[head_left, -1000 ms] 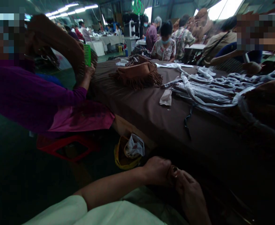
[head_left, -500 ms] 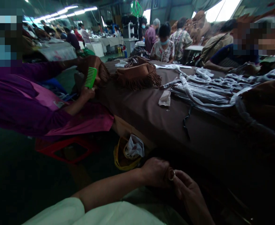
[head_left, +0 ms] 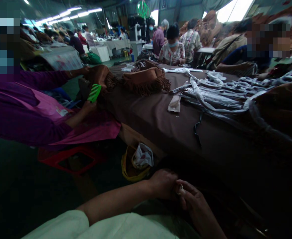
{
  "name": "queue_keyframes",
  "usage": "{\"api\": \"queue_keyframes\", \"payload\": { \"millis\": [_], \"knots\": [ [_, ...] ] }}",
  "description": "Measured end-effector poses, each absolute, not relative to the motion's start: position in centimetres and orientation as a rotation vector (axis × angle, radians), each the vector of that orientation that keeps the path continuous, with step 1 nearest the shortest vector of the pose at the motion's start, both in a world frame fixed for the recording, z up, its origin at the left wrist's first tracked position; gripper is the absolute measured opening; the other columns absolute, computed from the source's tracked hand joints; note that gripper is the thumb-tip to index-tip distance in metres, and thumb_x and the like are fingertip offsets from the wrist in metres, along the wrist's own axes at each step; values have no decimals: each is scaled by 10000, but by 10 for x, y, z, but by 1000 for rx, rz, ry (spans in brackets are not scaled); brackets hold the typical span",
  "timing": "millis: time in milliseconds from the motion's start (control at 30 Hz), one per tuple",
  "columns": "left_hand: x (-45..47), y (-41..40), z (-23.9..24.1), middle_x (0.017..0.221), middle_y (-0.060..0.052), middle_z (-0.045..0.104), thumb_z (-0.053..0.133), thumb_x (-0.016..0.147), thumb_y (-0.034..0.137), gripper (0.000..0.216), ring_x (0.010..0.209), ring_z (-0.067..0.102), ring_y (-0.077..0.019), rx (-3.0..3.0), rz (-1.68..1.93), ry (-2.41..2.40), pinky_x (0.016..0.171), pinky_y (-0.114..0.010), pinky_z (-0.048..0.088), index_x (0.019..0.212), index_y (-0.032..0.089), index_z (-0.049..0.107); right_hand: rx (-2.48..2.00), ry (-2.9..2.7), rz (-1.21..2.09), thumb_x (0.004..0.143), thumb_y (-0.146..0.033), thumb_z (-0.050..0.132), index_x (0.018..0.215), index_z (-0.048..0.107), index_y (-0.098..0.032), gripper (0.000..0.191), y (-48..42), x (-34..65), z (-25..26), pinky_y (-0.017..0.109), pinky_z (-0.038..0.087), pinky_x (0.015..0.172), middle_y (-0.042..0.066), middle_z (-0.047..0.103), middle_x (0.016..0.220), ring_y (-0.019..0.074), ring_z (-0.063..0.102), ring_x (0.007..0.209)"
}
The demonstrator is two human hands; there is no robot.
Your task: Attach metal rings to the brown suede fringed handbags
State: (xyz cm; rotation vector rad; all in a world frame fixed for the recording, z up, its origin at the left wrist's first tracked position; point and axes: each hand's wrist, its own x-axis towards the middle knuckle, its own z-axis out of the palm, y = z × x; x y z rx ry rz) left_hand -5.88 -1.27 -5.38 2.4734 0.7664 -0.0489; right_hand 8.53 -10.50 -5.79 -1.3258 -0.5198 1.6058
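As the right hand (head_left: pixel 194 196) pinches, a gold-toned ring (head_left: pixel 180 189) glints

Where the two hands meet, low by the near edge of the cloth-covered table (head_left: pixel 146 116), the gold-toned ring is gripped by the right hand's thumb and fingertips. The left hand (head_left: pixel 162 183) lies right beside it, knuckles up and fingers curled; what it grips, if anything, is lost in shadow and cannot be told. Left of the hands, a yellow container (head_left: pixel 136 178) holds a white plastic bag (head_left: pixel 146 152). On the table's brown cloth lie a dark cord (head_left: pixel 197 131), a white scrap (head_left: pixel 174 104), many straps in whitish wrapping (head_left: pixel 215 99) and a brown fringed piece (head_left: pixel 143 79). To the left, a co-worker in purple sleeves (head_left: pixel 31 116) holds a green comb (head_left: pixel 94 92) near another brown fringed item (head_left: pixel 98 76).
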Motion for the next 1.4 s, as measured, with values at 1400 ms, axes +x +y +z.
{"api": "queue_keyframes", "payload": {
  "millis": [1400],
  "knots": [
    [-63,-10,-54,906,-39,702,687,682,469,357,821,645,-211,2347,-123,653,639,-235,434,922,207,656,-1243,-298,1820,575,-346,880,835,768,-160,338,-99,94,-59,204,453,559,38,690,705,99,571,590]
  ]
}}
